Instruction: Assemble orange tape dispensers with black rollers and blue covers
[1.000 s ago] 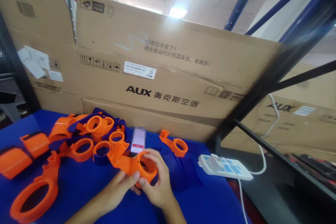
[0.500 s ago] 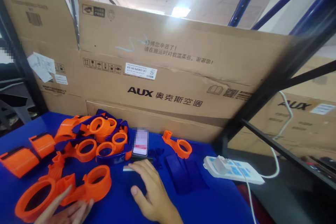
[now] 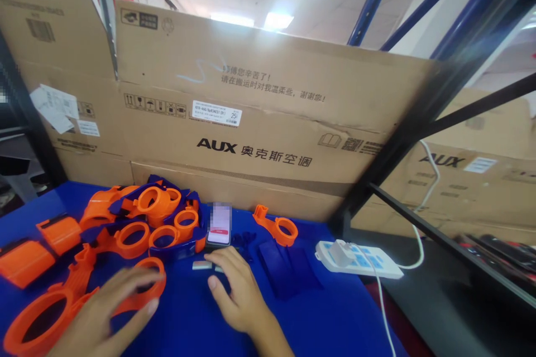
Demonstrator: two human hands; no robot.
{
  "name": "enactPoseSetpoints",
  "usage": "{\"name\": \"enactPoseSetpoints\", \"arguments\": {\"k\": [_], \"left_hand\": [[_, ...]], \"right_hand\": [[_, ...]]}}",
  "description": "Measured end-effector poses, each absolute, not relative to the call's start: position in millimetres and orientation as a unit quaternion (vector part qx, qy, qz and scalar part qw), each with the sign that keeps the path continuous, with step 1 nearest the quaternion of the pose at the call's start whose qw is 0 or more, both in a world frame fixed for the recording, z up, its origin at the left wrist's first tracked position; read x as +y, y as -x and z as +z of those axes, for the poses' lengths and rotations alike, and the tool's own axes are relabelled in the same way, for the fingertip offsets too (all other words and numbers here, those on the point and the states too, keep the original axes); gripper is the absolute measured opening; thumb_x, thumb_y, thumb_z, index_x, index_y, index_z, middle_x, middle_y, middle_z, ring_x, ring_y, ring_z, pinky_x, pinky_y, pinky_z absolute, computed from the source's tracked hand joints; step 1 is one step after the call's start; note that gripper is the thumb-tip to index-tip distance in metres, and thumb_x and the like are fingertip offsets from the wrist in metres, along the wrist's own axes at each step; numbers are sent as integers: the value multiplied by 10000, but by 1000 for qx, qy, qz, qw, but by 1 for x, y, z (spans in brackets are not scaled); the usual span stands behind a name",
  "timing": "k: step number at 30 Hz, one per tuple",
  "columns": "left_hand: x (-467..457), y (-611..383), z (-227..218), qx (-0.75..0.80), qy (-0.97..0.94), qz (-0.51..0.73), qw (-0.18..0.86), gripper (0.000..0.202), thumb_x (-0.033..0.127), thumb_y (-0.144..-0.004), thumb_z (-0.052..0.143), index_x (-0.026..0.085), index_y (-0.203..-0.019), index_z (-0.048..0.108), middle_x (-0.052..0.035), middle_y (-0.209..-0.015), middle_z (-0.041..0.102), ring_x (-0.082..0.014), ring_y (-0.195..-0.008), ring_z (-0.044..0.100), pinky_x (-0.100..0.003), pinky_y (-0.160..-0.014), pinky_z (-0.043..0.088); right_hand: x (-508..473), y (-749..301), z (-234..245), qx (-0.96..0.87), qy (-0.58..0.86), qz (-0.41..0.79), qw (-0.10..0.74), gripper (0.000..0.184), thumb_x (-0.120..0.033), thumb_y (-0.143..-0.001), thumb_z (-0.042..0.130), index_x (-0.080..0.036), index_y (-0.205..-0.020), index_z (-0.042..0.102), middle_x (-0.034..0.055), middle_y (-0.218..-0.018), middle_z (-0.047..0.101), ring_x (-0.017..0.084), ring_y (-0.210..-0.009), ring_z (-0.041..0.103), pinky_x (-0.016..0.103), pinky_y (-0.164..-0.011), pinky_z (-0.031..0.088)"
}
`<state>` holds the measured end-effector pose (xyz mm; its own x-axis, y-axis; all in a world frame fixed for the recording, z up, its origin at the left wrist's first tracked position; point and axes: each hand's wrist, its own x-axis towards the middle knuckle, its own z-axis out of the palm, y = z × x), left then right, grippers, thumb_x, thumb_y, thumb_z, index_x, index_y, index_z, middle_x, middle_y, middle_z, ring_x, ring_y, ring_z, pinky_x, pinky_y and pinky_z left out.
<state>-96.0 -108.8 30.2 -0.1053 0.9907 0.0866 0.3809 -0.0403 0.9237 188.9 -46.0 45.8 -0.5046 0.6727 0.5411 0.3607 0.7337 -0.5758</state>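
Note:
My left hand (image 3: 111, 307) lies spread and flat over an orange ring-shaped plastic part (image 3: 144, 290) at the lower left of the blue table (image 3: 326, 318). My right hand (image 3: 234, 290) rests palm down at the centre, fingers stretched toward a small grey flat piece (image 3: 200, 265) and a phone (image 3: 219, 224) standing just behind it. Neither hand grips anything.
A heap of orange and dark blue plastic parts (image 3: 154, 215) fills the left side. One orange ring part (image 3: 278, 227) and dark blue flat pieces (image 3: 280, 270) lie to the right. A white power strip (image 3: 355, 259) sits at the table's right edge. Large cardboard boxes (image 3: 259, 117) wall the back.
One second ago both hands held an orange ring part together. It now lies on the table at the left under my left hand, and my right hand has settled flat near the phone.

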Motion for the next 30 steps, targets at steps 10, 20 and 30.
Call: {"name": "enactPoseSetpoints", "arguments": {"k": [10,20,30], "left_hand": [[-8,48,9,549,-799,213,-119,293,207,-885,554,171,-1132,706,-206,-1218,655,-402,-1197,558,-539,-968,437],[-11,56,11,551,-788,248,-117,242,257,-885,565,189,-1090,674,-166,-1214,629,-369,-1139,578,-511,-965,450],[-45,-5,34,456,-623,525,359,328,383,-919,605,259,-1214,676,-109,-1398,596,-356,-1365,495,-506,-1143,391]], "right_hand": [[-34,-204,36,-817,343,174,429,310,-329,-1041,502,-233,-1306,631,95,-1166,717,261,-1063,663,398,-906,559],[-33,-205,36,-818,352,161,425,314,-273,-1053,445,-226,-1301,632,103,-1169,719,258,-1034,665,405,-900,555],[-30,-206,32,-721,376,211,543,409,-454,-1052,430,-227,-1355,586,124,-1246,683,282,-1131,661,435,-985,537]]}}
